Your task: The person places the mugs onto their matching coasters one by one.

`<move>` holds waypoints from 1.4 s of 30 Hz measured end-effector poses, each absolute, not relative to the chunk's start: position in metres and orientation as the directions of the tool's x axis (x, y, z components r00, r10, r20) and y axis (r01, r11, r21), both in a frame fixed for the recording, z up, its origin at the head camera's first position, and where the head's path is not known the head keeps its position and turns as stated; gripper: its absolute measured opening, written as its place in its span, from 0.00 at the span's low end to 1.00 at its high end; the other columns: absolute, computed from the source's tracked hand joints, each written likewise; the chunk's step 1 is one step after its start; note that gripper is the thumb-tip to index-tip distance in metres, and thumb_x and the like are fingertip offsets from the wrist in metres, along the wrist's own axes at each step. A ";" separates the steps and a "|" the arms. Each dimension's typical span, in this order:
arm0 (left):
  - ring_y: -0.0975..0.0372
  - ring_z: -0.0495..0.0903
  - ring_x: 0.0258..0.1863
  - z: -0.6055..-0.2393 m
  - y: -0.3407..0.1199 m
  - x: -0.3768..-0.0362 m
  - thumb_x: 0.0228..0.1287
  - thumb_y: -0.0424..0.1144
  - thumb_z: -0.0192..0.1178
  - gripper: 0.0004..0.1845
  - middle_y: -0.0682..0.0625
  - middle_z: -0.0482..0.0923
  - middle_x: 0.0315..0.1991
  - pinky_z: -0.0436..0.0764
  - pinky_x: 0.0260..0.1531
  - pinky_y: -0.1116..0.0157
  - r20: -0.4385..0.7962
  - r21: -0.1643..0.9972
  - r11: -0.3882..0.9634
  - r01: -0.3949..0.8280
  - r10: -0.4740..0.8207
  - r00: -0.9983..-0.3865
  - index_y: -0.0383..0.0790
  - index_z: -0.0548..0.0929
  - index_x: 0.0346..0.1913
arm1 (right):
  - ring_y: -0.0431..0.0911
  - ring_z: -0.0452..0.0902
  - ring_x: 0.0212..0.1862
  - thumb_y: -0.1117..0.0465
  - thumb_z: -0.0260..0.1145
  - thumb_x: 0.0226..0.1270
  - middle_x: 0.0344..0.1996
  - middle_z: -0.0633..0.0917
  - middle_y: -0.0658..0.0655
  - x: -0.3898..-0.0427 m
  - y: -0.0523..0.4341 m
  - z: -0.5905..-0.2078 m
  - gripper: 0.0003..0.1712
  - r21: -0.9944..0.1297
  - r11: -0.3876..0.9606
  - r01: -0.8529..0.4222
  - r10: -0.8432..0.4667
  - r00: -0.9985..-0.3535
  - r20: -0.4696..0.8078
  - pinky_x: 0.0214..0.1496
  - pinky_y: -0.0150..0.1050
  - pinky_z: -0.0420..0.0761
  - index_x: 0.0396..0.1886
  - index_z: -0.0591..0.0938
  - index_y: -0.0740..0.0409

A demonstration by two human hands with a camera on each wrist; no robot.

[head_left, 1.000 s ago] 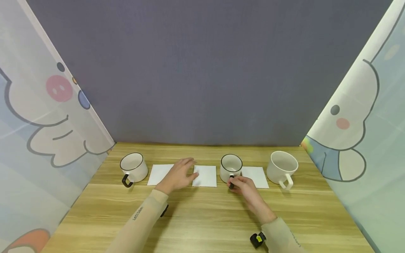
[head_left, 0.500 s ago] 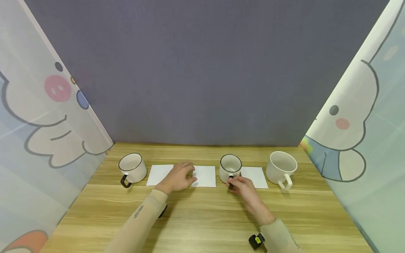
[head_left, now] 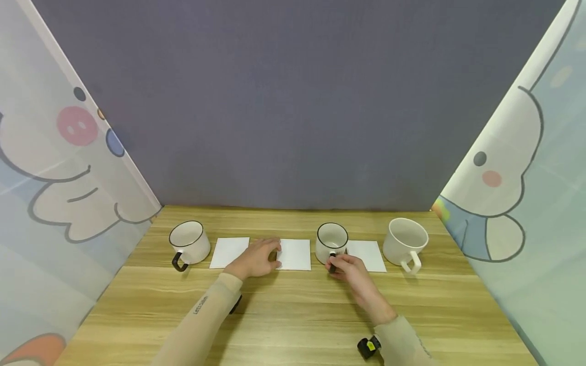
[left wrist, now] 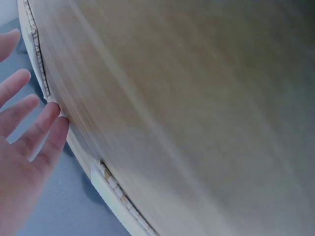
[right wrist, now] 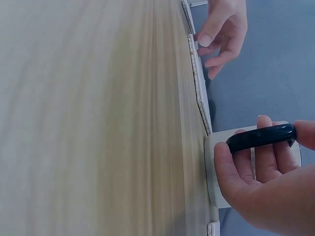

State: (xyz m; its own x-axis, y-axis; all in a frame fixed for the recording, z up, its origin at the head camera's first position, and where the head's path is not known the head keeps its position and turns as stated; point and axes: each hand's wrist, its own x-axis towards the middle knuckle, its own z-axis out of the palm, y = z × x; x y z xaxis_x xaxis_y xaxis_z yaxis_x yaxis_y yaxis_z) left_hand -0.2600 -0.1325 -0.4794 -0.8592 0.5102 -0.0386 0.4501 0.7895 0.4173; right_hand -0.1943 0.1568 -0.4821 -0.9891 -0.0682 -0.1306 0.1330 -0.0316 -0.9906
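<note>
**Gripping the central mug (head_left: 324, 253) by its dark handle (head_left: 332, 264)**

The person's right hand (head_left: 359, 282) is pinching the handle: in the right wrist view, a digit is pressing at each end of the loop while other fingers are lying behind it. The left hand (head_left: 256, 258) is hovering at the left edge of the middle square (head_left: 295, 254), its fingers parting loosely and gripping nothing visible; whether a fingertip is touching the square, one cannot tell. The mug is standing upright on the wooden table (head_left: 297, 325), between the middle square and the right square (head_left: 368, 255), just beside the latter. Its long axis is running vertically, its mouth is facing up, and its handle is pointing toward the person. Farther out, a black-handled mug (head_left: 196, 249) is resting left of the left square (head_left: 228, 250), and a white mug (head_left: 397, 250) is resting just right of the right square. Judging by this arrangement, the person is probably securing the mug while lining up the other hand with the middle square. A next move would likely be calling for a firm pinch, a level rim and precise left-hand contact.
</note>
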 end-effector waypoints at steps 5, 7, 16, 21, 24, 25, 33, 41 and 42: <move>0.47 0.63 0.74 -0.479 -0.134 -0.262 0.67 0.46 0.68 0.16 0.47 0.66 0.75 0.56 0.74 0.45 -0.060 0.415 0.796 0.441 0.508 -0.859 0.47 0.80 0.54 | 0.56 0.82 0.49 0.62 0.62 0.74 0.39 0.85 0.61 -0.195 0.152 -0.483 0.15 -0.989 -0.048 0.140 -0.072 -0.988 -0.136 0.55 0.48 0.83 0.41 0.82 0.74; 0.46 0.65 0.72 -0.479 -0.134 -0.261 0.67 0.46 0.68 0.16 0.47 0.66 0.75 0.62 0.71 0.43 -0.071 0.420 0.797 0.434 0.506 -0.860 0.48 0.80 0.53 | 0.55 0.82 0.48 0.63 0.62 0.74 0.38 0.85 0.60 -0.196 0.151 -0.482 0.14 -0.987 -0.060 0.146 -0.068 -0.987 -0.142 0.54 0.47 0.83 0.41 0.82 0.74; 0.48 0.67 0.69 -0.478 -0.133 -0.262 0.66 0.43 0.68 0.16 0.49 0.66 0.75 0.69 0.65 0.42 -0.108 0.432 0.810 0.396 0.483 -0.869 0.49 0.80 0.54 | 0.50 0.81 0.44 0.65 0.61 0.74 0.37 0.85 0.59 -0.195 0.149 -0.480 0.13 -0.968 -0.147 0.203 -0.092 -0.977 -0.191 0.54 0.46 0.82 0.44 0.81 0.75; 0.46 0.64 0.71 -0.474 -0.130 -0.262 0.64 0.42 0.68 0.17 0.49 0.65 0.75 0.63 0.67 0.37 -0.135 0.463 0.807 0.367 0.473 -0.871 0.48 0.80 0.54 | 0.51 0.80 0.44 0.64 0.60 0.75 0.36 0.84 0.58 -0.195 0.150 -0.480 0.13 -0.966 -0.163 0.202 -0.109 -0.977 -0.185 0.53 0.45 0.81 0.43 0.81 0.73; 0.46 0.64 0.71 -0.473 -0.129 -0.261 0.63 0.41 0.69 0.17 0.49 0.65 0.75 0.64 0.66 0.36 -0.150 0.470 0.808 0.356 0.470 -0.870 0.49 0.80 0.54 | 0.52 0.81 0.44 0.64 0.59 0.75 0.35 0.84 0.58 -0.194 0.150 -0.481 0.12 -0.969 -0.157 0.191 -0.102 -0.979 -0.176 0.52 0.45 0.82 0.41 0.81 0.73; 0.46 0.64 0.71 -0.473 -0.129 -0.261 0.63 0.41 0.69 0.17 0.49 0.65 0.76 0.65 0.66 0.36 -0.156 0.473 0.809 0.349 0.466 -0.871 0.49 0.80 0.54 | 0.52 0.81 0.44 0.64 0.58 0.75 0.35 0.84 0.58 -0.193 0.149 -0.481 0.12 -0.969 -0.158 0.189 -0.098 -0.980 -0.175 0.51 0.45 0.82 0.40 0.82 0.72; 0.46 0.61 0.73 -0.472 -0.129 -0.261 0.65 0.41 0.69 0.16 0.50 0.64 0.76 0.63 0.67 0.36 -0.172 0.486 0.811 0.326 0.454 -0.874 0.50 0.79 0.54 | 0.51 0.80 0.41 0.66 0.58 0.74 0.32 0.83 0.58 -0.193 0.145 -0.480 0.10 -0.972 -0.169 0.163 -0.051 -0.986 -0.157 0.47 0.44 0.81 0.36 0.81 0.70; 0.46 0.61 0.73 -0.471 -0.130 -0.261 0.64 0.40 0.69 0.15 0.49 0.65 0.75 0.64 0.65 0.34 -0.161 0.498 0.804 0.326 0.454 -0.876 0.50 0.80 0.52 | 0.48 0.81 0.39 0.69 0.59 0.74 0.33 0.84 0.58 -0.191 0.138 -0.477 0.10 -0.977 -0.173 0.128 0.026 -0.991 -0.134 0.44 0.40 0.83 0.40 0.80 0.76; 0.46 0.61 0.74 -0.471 -0.131 -0.261 0.64 0.40 0.69 0.15 0.50 0.65 0.75 0.64 0.66 0.34 -0.164 0.499 0.805 0.322 0.452 -0.877 0.50 0.80 0.52 | 0.47 0.81 0.39 0.69 0.59 0.74 0.33 0.84 0.58 -0.191 0.137 -0.477 0.10 -0.977 -0.173 0.125 0.037 -0.990 -0.133 0.44 0.40 0.83 0.40 0.80 0.76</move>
State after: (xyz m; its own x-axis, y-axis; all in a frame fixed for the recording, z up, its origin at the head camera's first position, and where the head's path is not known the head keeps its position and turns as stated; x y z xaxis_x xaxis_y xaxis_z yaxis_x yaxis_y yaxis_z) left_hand -0.2613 -0.1307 -0.4709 -0.8770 0.4518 -0.1638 0.3216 0.8050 0.4985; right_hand -0.1906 0.1365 -0.4770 -0.9904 0.0369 -0.1333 0.1251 -0.1729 -0.9770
